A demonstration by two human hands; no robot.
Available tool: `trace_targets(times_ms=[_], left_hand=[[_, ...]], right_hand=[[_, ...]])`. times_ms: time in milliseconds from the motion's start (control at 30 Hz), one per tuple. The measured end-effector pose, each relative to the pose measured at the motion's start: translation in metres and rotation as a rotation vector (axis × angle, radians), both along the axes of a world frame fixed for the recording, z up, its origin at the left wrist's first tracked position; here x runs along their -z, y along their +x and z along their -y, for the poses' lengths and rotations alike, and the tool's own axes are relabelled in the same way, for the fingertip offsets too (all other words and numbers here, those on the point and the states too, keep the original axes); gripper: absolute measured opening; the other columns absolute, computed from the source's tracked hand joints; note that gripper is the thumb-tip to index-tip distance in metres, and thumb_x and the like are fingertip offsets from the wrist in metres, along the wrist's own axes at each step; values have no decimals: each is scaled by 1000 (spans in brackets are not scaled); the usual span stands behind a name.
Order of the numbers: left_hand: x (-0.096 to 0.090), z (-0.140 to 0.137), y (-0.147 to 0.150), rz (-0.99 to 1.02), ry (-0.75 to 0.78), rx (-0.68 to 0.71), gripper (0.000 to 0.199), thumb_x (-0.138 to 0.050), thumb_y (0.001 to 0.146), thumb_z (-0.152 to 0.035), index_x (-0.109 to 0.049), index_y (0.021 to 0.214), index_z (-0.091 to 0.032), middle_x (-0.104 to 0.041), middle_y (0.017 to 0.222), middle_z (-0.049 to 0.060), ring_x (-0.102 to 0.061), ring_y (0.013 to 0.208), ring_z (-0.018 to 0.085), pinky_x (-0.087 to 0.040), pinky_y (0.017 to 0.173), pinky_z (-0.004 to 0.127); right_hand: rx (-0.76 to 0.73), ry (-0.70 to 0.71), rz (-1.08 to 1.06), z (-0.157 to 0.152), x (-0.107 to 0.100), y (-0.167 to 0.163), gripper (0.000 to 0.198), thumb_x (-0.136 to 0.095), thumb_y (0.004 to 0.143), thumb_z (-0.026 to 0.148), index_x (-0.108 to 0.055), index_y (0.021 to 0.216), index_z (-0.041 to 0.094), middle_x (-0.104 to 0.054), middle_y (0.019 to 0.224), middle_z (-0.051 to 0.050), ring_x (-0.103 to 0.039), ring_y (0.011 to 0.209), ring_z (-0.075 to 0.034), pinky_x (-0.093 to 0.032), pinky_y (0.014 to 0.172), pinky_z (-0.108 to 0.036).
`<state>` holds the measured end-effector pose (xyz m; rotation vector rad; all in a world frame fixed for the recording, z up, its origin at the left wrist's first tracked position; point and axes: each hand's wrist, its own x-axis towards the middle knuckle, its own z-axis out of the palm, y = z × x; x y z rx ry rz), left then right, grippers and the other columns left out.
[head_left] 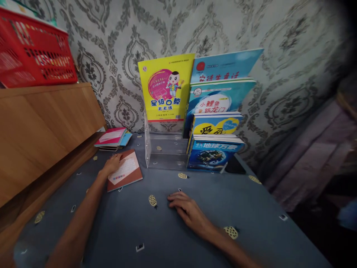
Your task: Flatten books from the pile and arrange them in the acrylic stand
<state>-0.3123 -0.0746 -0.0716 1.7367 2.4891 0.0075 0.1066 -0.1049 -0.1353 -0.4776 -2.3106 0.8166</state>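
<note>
My left hand (pixel 113 164) grips the left edge of a thin brown book (pixel 130 169) with a pale printed panel, close to the tablecloth. Its fingers are partly hidden at the book's edge. My right hand (pixel 187 209) rests on the dark tablecloth (pixel 167 238) with its fingers stretched out, holding nothing. In front of my hands stands a clear stepped book rack (pixel 166 160). On its back tier at the left is a yellow workbook (pixel 164 93). Its right side carries blue storybooks (pixel 223 100), a yellow-and-blue book (pixel 213 126) and a blue book with a globe (pixel 212 158).
Behind my left hand lies a small stack of books with a pink one (pixel 111 136) on top. A wooden cabinet (pixel 50 126) with a red basket (pixel 39 56) borders the left. A dark flat object (pixel 235 165) lies right of the rack, and a curtain (pixel 295 149) hangs beyond.
</note>
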Motion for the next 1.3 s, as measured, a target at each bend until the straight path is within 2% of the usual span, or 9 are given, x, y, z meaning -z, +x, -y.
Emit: trace_targets(times_ms=[100, 267, 400, 533, 600, 767, 900, 1033, 1300], left_hand=[[5, -2, -12, 41, 19, 29, 68, -35, 94, -53, -40, 147, -13, -46, 153, 18, -44, 141, 32, -38, 112, 43], [1, -8, -28, 106, 23, 89, 70, -43, 86, -58, -48, 140, -14, -59, 141, 15, -58, 126, 29, -47, 103, 37], [-3, -6, -28, 98, 44, 102, 70, -45, 81, -64, -56, 130, -14, -65, 127, 16, -62, 117, 32, -49, 98, 40], [-6, 11, -18, 65, 38, 128, 61, -48, 77, -68, -64, 112, -20, -70, 112, 12, -63, 109, 34, -48, 95, 44], [-8, 24, -8, 44, 18, 142, 59, -46, 78, -70, -65, 108, -22, -70, 110, 10, -63, 107, 33, -48, 94, 44], [-14, 63, 29, -64, -40, 135, 60, -42, 84, -72, -63, 113, -24, -69, 115, 11, -64, 106, 32, -48, 91, 41], [-22, 83, 66, -142, -85, 115, 55, -45, 88, -66, -61, 122, -26, -71, 116, 11, -66, 108, 33, -49, 87, 39], [-32, 91, 104, -172, -176, 159, 48, -46, 92, -61, -62, 118, -24, -72, 111, 11, -69, 103, 35, -49, 81, 40], [-39, 91, 172, -78, -226, 340, 36, -51, 94, -53, -62, 107, -22, -74, 99, 10, -70, 96, 31, -47, 74, 35]], right_hand=[[3, 8, 12, 0, 1, 0, 27, -46, 97, 14, -71, 102, 22, -73, 116, -11, -66, 116, -22, -45, 110, -53], [-2, -3, 10, 0, -1, -2, 28, -48, 95, 11, -73, 100, 22, -74, 115, -10, -66, 114, -22, -45, 109, -54], [-5, -10, 6, 2, -6, -3, 29, -49, 93, 9, -73, 99, 22, -75, 113, -10, -67, 113, -22, -49, 105, -50], [14, -2, -42, 2, -6, -3, 28, -50, 91, 5, -73, 98, 21, -76, 105, -9, -69, 108, -21, -52, 101, -46], [42, 4, -69, 1, -4, -3, 28, -50, 91, 5, -73, 97, 21, -77, 103, -9, -70, 105, -21, -53, 99, -45], [128, 32, -123, 2, -8, -2, 29, -49, 91, 5, -72, 100, 20, -76, 104, -10, -68, 103, -22, -56, 92, -44], [163, 43, -149, 7, -19, 1, 33, -46, 94, 9, -69, 114, 22, -74, 108, -9, -65, 105, -22, -56, 92, -42], [197, 90, -130, 14, -25, 2, 34, -45, 98, 18, -61, 128, 20, -70, 115, -12, -62, 108, -23, -54, 95, -44], [150, 199, -68, 17, -25, 6, 31, -45, 98, 14, -64, 122, 16, -72, 110, -12, -62, 110, -24, -51, 97, -43]])
